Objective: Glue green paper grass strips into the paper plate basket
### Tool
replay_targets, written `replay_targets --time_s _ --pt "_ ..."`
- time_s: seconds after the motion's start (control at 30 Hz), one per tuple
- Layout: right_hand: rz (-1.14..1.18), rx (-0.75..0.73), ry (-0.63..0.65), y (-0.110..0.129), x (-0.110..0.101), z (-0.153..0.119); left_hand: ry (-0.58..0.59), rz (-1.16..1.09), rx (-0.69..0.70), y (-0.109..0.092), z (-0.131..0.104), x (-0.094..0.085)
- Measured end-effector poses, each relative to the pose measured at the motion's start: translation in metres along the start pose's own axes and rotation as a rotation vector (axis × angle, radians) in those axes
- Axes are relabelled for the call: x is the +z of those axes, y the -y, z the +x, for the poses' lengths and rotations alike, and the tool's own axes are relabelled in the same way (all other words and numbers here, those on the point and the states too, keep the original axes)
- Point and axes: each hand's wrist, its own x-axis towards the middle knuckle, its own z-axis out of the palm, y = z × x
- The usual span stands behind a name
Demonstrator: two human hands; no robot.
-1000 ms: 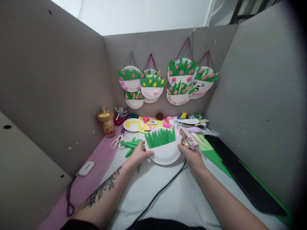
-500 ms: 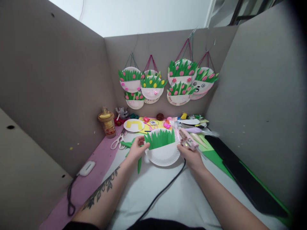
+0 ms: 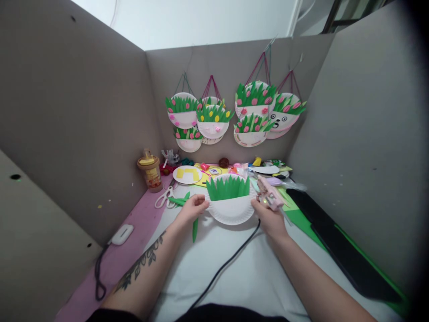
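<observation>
A white paper plate basket (image 3: 231, 211) with green paper grass (image 3: 228, 188) standing in its pocket is held up before me above the table. My left hand (image 3: 194, 207) pinches its left rim between thumb and fingers. On the opposite side my right hand (image 3: 268, 215) grips the right rim, and a pink glue gun (image 3: 270, 195) is also in that hand. A black cord (image 3: 225, 268) runs from near the right hand toward me across the white cover. Loose green paper leaves (image 3: 195, 229) lie beside and behind my left hand.
Finished plate baskets (image 3: 214, 127) hang on the back wall. White scissors (image 3: 164, 199), a brown-lidded cup (image 3: 149, 172) and a white case (image 3: 122, 235) stand or lie to the left. A plate with yellow paper (image 3: 187, 175) lies behind. A long black object (image 3: 355, 255) rests at right.
Both hands have shifted the plate slightly right and up, and it is now closer to level. The glue gun has moved right with my right hand.
</observation>
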Motion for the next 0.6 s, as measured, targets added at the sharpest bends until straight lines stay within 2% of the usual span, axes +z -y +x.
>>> replay_targets --time_s 0.07,0.13,0.3,0.43,0.6 --pt "0.011 0.042 -0.042 -0.003 -0.001 0.003 0.049 0.131 0.022 0.002 -0.002 0.000" --pt "0.067 0.072 -0.050 -0.004 0.000 0.005 0.040 0.215 0.058 0.004 -0.002 0.000" --pt "0.167 0.181 -0.045 -0.008 0.003 0.008 -0.010 0.277 0.039 0.003 -0.004 0.002" --pt "0.158 0.225 -0.093 -0.008 0.005 0.013 0.013 0.330 0.036 -0.001 -0.001 -0.003" --pt "0.201 0.268 -0.075 -0.004 0.007 0.015 -0.199 0.539 0.213 -0.002 0.009 -0.022"
